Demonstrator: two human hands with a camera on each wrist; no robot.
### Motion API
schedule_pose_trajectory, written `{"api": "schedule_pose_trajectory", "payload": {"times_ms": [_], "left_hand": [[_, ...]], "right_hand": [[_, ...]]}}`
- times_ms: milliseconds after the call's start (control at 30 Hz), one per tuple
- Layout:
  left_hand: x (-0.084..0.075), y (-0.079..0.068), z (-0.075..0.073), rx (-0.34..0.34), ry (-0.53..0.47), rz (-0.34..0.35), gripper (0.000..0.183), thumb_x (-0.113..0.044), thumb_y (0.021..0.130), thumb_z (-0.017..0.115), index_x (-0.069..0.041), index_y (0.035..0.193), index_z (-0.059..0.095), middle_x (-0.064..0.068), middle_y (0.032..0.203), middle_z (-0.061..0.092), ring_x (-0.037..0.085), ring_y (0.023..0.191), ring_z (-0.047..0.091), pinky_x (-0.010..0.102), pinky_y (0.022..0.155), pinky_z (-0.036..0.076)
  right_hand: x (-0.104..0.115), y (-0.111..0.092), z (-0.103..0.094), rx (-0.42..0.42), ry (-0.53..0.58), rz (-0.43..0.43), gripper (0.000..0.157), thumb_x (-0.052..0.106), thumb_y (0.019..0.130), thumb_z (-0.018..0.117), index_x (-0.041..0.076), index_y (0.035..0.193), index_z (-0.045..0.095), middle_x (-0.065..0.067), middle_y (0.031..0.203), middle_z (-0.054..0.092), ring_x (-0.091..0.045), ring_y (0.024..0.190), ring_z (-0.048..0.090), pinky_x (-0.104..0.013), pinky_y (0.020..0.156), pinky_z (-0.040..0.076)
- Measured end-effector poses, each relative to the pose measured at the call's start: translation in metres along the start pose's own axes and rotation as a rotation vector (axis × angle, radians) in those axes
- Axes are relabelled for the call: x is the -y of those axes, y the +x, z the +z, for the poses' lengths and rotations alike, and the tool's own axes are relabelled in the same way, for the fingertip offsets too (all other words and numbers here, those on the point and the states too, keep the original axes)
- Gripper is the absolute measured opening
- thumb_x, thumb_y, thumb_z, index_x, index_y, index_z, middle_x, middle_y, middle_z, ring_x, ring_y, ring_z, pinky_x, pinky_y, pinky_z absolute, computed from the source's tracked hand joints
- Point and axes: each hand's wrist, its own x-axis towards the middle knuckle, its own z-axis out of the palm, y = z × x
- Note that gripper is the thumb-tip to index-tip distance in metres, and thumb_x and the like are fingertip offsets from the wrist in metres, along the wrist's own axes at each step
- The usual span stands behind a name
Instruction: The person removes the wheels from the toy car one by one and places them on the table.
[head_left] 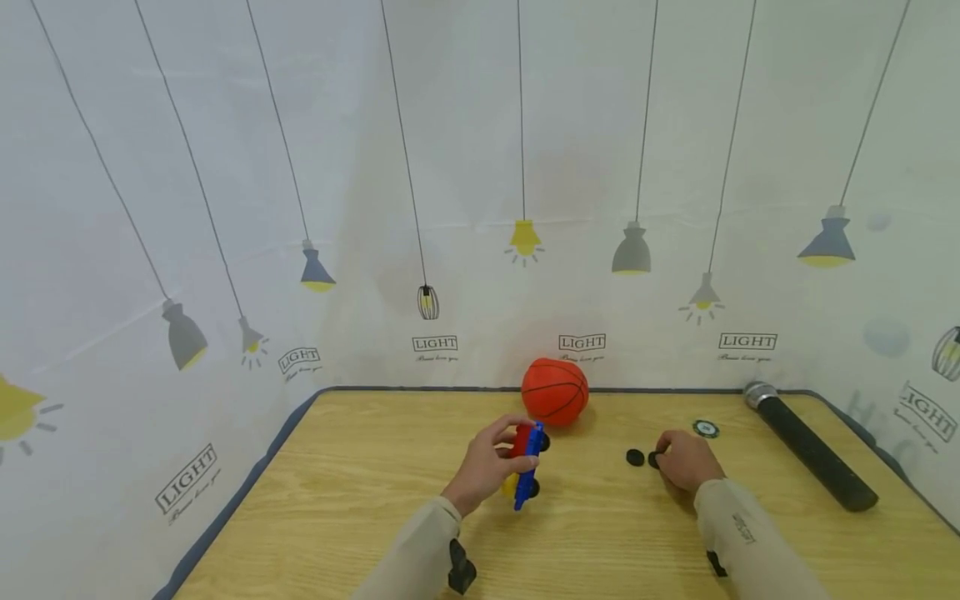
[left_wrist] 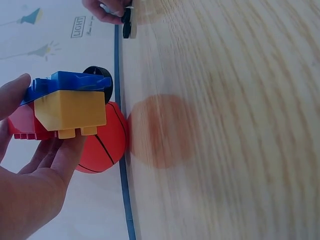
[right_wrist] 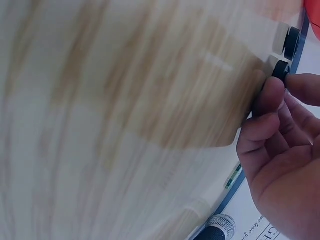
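Observation:
My left hand (head_left: pixel 486 467) grips a toy car (head_left: pixel 530 467) tipped on its side above the table. Its blue base (left_wrist: pixel 65 85) carries a yellow block (left_wrist: pixel 75 111) and a red block (left_wrist: pixel 31 122). Black wheels show on the car's right side in the head view. At the right, my right hand (head_left: pixel 686 460) pinches a small black wheel (right_wrist: pixel 281 70) between thumb and fingertips at the tabletop. Just left of it in the head view lies a second black wheel (head_left: pixel 635 457), apart from the hand.
A red ball with black lines (head_left: pixel 555 392) sits at the table's back edge, beyond the car. A round green-and-white chip (head_left: pixel 706 428) lies behind my right hand. Farther right, a black microphone (head_left: pixel 813 450) lies slantwise on the wooden table (head_left: pixel 360 500). Printed cloth walls surround the table.

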Motion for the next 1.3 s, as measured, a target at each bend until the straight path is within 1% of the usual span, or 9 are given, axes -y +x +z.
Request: {"api": "schedule_pose_trajectory", "payload": {"times_ms": [133, 233, 400, 500, 633, 767, 933, 1100, 1300], "left_hand": [[0.000, -0.001, 0.001, 0.002, 0.001, -0.005, 0.044, -0.015, 0.089, 0.076, -0.029, 0.128, 0.061, 0.014, 0.130, 0.062, 0.025, 0.105, 0.065, 0.047, 0.095, 0.057], [-0.001, -0.001, 0.001, 0.005, -0.001, -0.010, 0.044, -0.015, 0.089, 0.076, -0.029, 0.128, 0.061, 0.015, 0.129, 0.062, 0.025, 0.103, 0.065, 0.047, 0.094, 0.057], [-0.003, -0.001, 0.000, 0.006, -0.002, -0.010, 0.044, -0.015, 0.090, 0.076, -0.028, 0.128, 0.061, 0.015, 0.129, 0.061, 0.025, 0.101, 0.066, 0.047, 0.093, 0.058], [-0.006, 0.000, -0.001, 0.007, -0.005, -0.012, 0.044, -0.015, 0.090, 0.075, -0.028, 0.129, 0.060, 0.015, 0.129, 0.062, 0.025, 0.101, 0.067, 0.046, 0.093, 0.058], [-0.007, -0.001, 0.000, 0.008, -0.017, -0.009, 0.044, -0.013, 0.090, 0.075, -0.027, 0.130, 0.060, 0.014, 0.128, 0.062, 0.025, 0.100, 0.067, 0.046, 0.093, 0.059], [-0.006, -0.001, 0.001, 0.007, -0.033, -0.008, 0.045, -0.013, 0.090, 0.075, -0.027, 0.130, 0.059, 0.015, 0.129, 0.061, 0.025, 0.100, 0.068, 0.046, 0.093, 0.059], [-0.006, -0.001, 0.004, 0.008, -0.035, -0.004, 0.045, -0.013, 0.091, 0.074, -0.028, 0.130, 0.058, 0.015, 0.131, 0.060, 0.025, 0.101, 0.067, 0.047, 0.094, 0.058], [-0.007, -0.002, 0.006, 0.008, -0.032, 0.011, 0.046, -0.012, 0.091, 0.074, -0.028, 0.130, 0.058, 0.016, 0.130, 0.059, 0.025, 0.100, 0.067, 0.046, 0.093, 0.059], [-0.006, -0.002, 0.006, -0.004, -0.051, 0.023, 0.047, -0.010, 0.091, 0.074, -0.028, 0.131, 0.056, 0.015, 0.129, 0.059, 0.025, 0.100, 0.067, 0.045, 0.093, 0.059]], "right_hand": [[0.000, 0.001, 0.001, 0.000, -0.009, 0.021, 0.023, 0.012, 0.094, 0.059, -0.004, 0.109, 0.064, -0.025, 0.106, 0.069, -0.026, 0.081, 0.060, -0.047, 0.078, 0.052], [-0.001, 0.001, 0.001, 0.018, 0.010, 0.054, 0.026, 0.013, 0.094, 0.057, -0.005, 0.111, 0.062, -0.027, 0.110, 0.068, -0.028, 0.085, 0.060, -0.047, 0.079, 0.052], [-0.001, 0.001, -0.003, 0.036, 0.061, 0.076, 0.030, 0.016, 0.097, 0.053, -0.006, 0.116, 0.060, -0.023, 0.104, 0.067, -0.027, 0.083, 0.059, -0.043, 0.075, 0.051], [-0.002, 0.001, -0.008, 0.021, 0.075, 0.047, 0.030, 0.017, 0.099, 0.053, -0.006, 0.116, 0.059, -0.018, 0.097, 0.067, -0.024, 0.079, 0.058, -0.039, 0.071, 0.050], [0.000, -0.003, -0.014, 0.009, 0.118, -0.002, 0.029, 0.016, 0.100, 0.053, -0.008, 0.115, 0.060, -0.012, 0.082, 0.067, -0.019, 0.067, 0.059, -0.033, 0.061, 0.048], [0.007, -0.009, -0.018, 0.019, 0.167, -0.042, 0.028, 0.015, 0.100, 0.052, -0.008, 0.115, 0.061, -0.010, 0.076, 0.066, -0.018, 0.057, 0.059, -0.031, 0.056, 0.046], [0.019, -0.012, -0.019, 0.020, 0.223, -0.105, 0.024, 0.014, 0.100, 0.054, -0.004, 0.113, 0.064, -0.010, 0.073, 0.066, -0.019, 0.054, 0.059, -0.032, 0.055, 0.046], [0.037, -0.016, -0.019, 0.032, 0.258, -0.181, 0.021, 0.015, 0.100, 0.057, 0.000, 0.109, 0.066, -0.012, 0.069, 0.065, -0.021, 0.053, 0.060, -0.032, 0.053, 0.045], [0.055, -0.021, -0.019, 0.051, 0.329, -0.200, 0.017, 0.014, 0.099, 0.058, 0.001, 0.106, 0.067, -0.009, 0.068, 0.064, -0.016, 0.053, 0.059, -0.030, 0.055, 0.050]]}}
